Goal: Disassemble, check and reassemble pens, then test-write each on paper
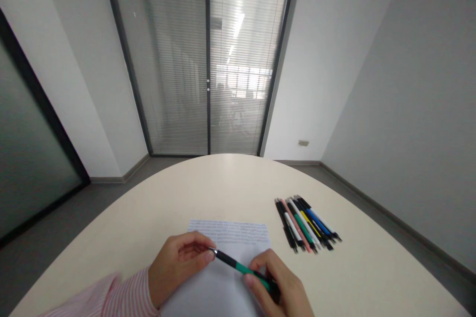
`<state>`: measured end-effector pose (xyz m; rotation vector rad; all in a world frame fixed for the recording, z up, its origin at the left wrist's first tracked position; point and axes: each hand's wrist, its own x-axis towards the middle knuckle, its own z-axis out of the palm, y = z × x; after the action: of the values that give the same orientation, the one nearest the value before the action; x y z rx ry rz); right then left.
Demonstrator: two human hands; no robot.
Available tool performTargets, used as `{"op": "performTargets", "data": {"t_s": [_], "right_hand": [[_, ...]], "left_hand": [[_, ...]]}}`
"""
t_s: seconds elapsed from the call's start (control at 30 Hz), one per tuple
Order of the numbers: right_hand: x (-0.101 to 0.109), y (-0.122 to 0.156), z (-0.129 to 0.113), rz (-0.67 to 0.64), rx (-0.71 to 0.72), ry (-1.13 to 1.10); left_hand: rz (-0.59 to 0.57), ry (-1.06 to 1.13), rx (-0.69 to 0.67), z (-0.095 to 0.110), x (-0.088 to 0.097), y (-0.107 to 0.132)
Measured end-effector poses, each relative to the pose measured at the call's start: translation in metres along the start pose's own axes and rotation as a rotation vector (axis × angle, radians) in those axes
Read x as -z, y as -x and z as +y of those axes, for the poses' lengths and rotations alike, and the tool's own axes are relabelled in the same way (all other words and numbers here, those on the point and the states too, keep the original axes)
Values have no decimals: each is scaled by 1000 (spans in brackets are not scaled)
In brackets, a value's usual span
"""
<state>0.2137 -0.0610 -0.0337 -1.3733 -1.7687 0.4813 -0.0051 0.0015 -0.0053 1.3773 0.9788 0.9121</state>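
A green and black pen [241, 268] is held between my two hands, slanting down to the right above a sheet of paper [223, 287]. My left hand [182, 262] pinches its silvery tip between thumb and forefinger. Around the green barrel, near the other end, the fingers of my right hand [278, 285] are closed. Several lines of handwriting run across the top of the sheet, and its lower part looks blank where it shows. My hands cover parts of both side edges of the paper.
Several pens [303, 225] in black, white, pink, green, yellow and blue lie side by side on the cream round table [230, 183], right of the paper. Beyond the table's curved far edge stands a glass partition with blinds [178, 84], with walls on both sides.
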Motion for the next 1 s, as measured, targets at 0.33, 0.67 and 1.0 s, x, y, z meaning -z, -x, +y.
{"op": "performTargets", "data": {"t_s": [0.33, 0.67, 1.0], "right_hand": [[1, -1, -2, 35, 27, 3], [0, 1, -7, 41, -121, -175], [20, -18, -15, 287, -452, -995]], "left_hand": [[21, 26, -2, -4, 1, -1], [64, 30, 29, 3, 0, -1], [-89, -388, -293, -9, -10, 11]]}}
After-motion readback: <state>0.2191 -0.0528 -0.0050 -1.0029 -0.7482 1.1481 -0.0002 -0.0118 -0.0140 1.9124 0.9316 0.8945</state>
